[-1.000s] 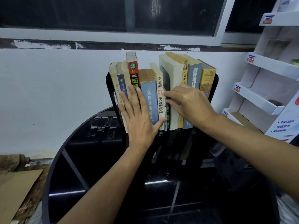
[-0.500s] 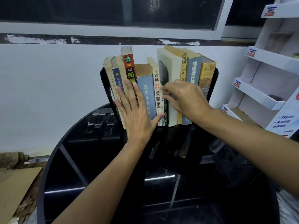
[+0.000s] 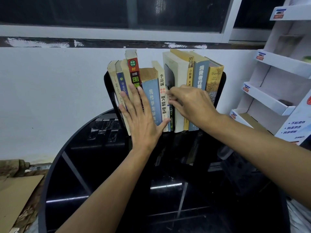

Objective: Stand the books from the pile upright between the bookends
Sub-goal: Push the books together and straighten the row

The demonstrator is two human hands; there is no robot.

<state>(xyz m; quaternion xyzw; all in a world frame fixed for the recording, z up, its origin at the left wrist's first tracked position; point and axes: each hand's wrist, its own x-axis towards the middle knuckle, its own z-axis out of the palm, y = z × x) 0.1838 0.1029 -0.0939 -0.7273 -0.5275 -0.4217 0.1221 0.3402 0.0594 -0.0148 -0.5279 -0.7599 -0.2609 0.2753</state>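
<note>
Black bookends hold the books upright at the back of the bench. My left hand lies flat on the spines; my right hand pinches a thin book mid-row. No pile in view, so I judge it nearly done.

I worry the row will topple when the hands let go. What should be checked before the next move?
1. Left hand flat on blue book and neighbours: ok.
2. Right hand pinches thin books: ok.
3. Thin books fully seated: cannot tell, hand covers them.
4. Gap beside the thick pale book closed: not ok.
5. Left bookend backs the row: ok.
6. Right bookend behind yellow book: ok.
</note>
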